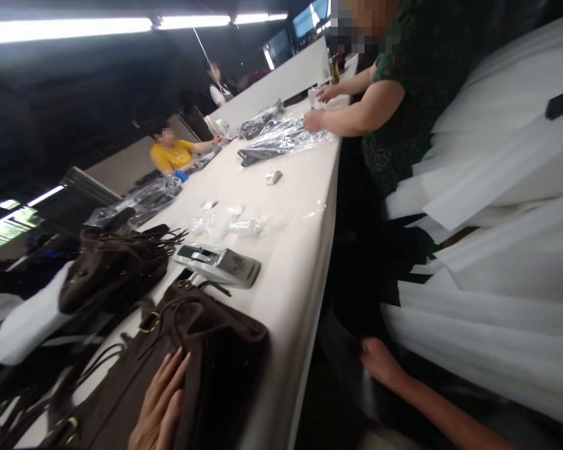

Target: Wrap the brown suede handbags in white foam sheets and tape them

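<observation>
My left hand [162, 403] lies flat on a dark brown bag [216, 337] at the near end of the table, its fingers stretched out and pointing away from me. The bag has gold rings and thin cords. Below the table's right edge, my right hand [378, 361] has its fingers curled beside something dark and blurred; what it holds, if anything, is hidden. Just beyond the bag stands a grey tape dispenser [220, 264].
More brown bags [117, 269] lie at the left. Clear plastic [244, 226] and a small roll [273, 177] rest on the long white table [295, 250]. A person in dark green [398, 112] handles wrapped items [281, 140]. White sheets [497, 250] are stacked at the right.
</observation>
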Demonstrator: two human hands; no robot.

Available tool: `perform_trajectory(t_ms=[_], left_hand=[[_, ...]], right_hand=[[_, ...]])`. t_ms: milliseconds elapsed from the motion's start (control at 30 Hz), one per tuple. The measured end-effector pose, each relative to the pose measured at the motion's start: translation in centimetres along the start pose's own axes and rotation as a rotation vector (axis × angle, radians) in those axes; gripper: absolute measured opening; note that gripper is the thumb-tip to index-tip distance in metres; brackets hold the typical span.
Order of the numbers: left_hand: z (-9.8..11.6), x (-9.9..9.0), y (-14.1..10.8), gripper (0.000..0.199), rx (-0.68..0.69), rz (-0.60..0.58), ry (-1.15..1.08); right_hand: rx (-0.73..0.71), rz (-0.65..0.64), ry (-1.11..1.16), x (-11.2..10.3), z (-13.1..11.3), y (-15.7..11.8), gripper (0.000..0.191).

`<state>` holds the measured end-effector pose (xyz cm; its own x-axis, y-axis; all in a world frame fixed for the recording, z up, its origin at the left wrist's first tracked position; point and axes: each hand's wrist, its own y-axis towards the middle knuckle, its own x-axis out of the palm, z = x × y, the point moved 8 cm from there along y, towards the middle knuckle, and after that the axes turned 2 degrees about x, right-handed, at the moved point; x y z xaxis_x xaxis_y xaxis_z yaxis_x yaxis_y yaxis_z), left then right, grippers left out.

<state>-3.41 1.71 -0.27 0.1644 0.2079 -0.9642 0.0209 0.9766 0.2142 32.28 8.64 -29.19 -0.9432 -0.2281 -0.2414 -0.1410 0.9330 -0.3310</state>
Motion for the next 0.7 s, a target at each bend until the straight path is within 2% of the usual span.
perform_trajectory(t_ms=[100,200,300,367,433,467,533,600,633,700], left_hand=[[0.8,-0.2,0.5,0.045,-0.037,0.017,-0.061],[1.9,-1.3,0.5,0.043,-0.047,0.084,-0.098],[3.7,-3.1,0.0,0.047,0.060,0.197,-0.026],[5.2,-4.0,-0.4,0.051,0.188,0.251,0.073],[6.7,-4.5,-0.8,0.052,0.343,0.271,0.184],[7.3,-4.5,-1.1,0.052,0.419,0.267,0.240],[8.0,-4.5,-1.8,0.051,0.530,0.254,0.328],[8.0,-4.5,-2.7,0.051,0.560,0.246,0.368],[7.7,-4.5,-3.2,0.051,0.551,0.236,0.370],[7.1,-4.4,-4.4,0.051,0.505,0.190,0.356]], right_hand=[[-0.143,-0.014,0.095,-1.2,-6.1,-2.5,0.033],[-0.292,0.147,0.165,-4.2,-12.2,-6.7,0.044],[-0.481,0.255,0.047,-5.7,-19.0,-10.5,0.058],[-0.713,0.214,-0.143,-4.5,-25.1,-12.3,0.052],[-0.953,0.162,-0.366,-2.0,-31.5,-13.5,0.047],[-1.032,0.139,-0.464,-0.4,-34.3,-13.7,0.047],[-1.084,0.089,-0.622,2.9,-38.5,-13.2,0.041],[-1.033,0.052,-0.763,5.8,-40.5,-11.8,0.032],[-0.981,0.038,-0.829,6.9,-40.5,-10.8,0.031],[-0.853,0.015,-0.880,7.9,-39.0,-8.8,0.028]])
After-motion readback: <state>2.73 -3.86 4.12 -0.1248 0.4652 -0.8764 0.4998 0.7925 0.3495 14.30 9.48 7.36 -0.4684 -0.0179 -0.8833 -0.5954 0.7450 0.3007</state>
